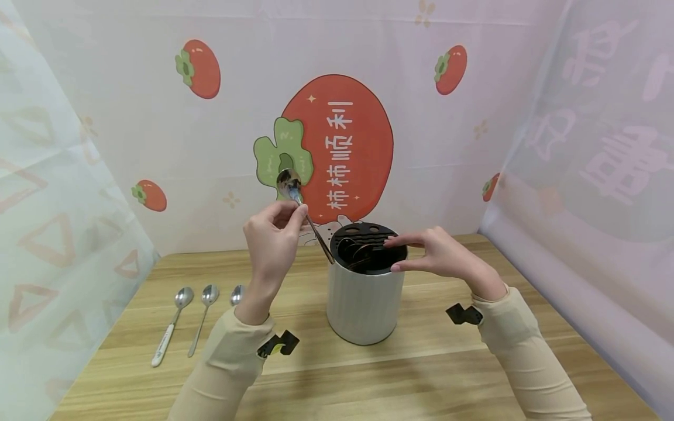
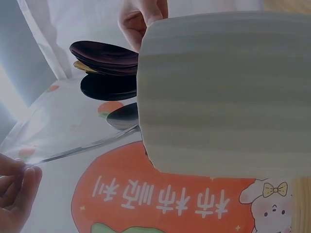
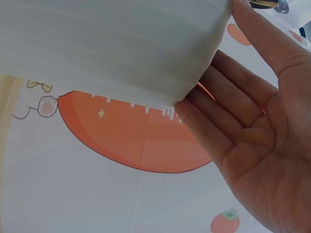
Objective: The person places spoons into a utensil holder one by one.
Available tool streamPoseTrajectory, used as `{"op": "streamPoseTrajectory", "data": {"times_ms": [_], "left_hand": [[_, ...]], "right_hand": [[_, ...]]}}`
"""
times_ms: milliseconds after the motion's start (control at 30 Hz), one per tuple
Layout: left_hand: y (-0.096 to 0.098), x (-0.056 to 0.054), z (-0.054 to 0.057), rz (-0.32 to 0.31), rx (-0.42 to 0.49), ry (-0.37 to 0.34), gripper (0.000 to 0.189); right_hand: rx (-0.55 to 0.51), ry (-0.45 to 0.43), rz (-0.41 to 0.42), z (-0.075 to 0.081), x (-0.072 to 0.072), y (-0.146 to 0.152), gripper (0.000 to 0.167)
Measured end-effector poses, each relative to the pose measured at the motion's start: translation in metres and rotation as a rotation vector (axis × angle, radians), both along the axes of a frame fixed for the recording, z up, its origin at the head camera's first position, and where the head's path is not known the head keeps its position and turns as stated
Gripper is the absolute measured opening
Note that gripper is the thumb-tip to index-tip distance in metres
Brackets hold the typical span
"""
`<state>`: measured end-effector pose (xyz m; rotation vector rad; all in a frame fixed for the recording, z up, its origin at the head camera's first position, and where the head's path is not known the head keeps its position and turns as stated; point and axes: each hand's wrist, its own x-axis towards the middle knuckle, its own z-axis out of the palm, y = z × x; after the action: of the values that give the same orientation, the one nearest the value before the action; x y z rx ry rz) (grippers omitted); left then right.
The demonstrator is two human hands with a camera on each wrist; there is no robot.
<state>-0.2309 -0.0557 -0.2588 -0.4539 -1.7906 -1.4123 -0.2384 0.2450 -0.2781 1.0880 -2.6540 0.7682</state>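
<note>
Cream sleeves (image 1: 526,351) are covering your forearms at the bottom of the head view, with a small black device (image 1: 463,314) sitting near each wrist. Beneath them the wooden bench (image 1: 368,386) is spreading across the lower frame. At lower left, three spoons (image 1: 209,294) are lying in a row on it; the leftmost is showing a white handle, and your left sleeve is partly hiding the rightmost. Just right of centre, a pale ribbed container (image 1: 363,304) is standing upright on the bench. Its black top (image 1: 363,228) is holding several dark utensils (image 2: 104,51), whose oval heads are sticking out in the left wrist view.

Near the frame's centre, your left hand (image 1: 274,242) is pinching a metal spoon (image 1: 288,182) between thumb and fingers. The bowl is pointing up and the handle is slanting down rightward to the container's left rim; I cannot tell whether its tip is touching. Your right hand (image 1: 439,252), thumb and fingers spreading wide, is touching the container's right edge without closing on it.

Farthest back, a pale backdrop (image 1: 442,164) is hanging, a large red fruit print (image 1: 363,158) filling its middle.
</note>
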Motion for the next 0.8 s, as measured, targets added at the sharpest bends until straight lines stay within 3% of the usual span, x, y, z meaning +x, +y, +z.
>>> {"op": "streamPoseTrajectory", "data": {"times_ms": [300,800], "left_hand": [[0.0038,-0.0018,0.0010,-0.038,0.045,0.010,0.014],[0.0094,-0.0021,-0.0006,-0.082,-0.007,0.033,0.010]], "right_hand": [[0.001,0.000,-0.002,0.0000,0.0005,-0.0002,0.046],[0.004,0.012,-0.001,-0.0011,-0.0003,0.0004,0.045]]}}
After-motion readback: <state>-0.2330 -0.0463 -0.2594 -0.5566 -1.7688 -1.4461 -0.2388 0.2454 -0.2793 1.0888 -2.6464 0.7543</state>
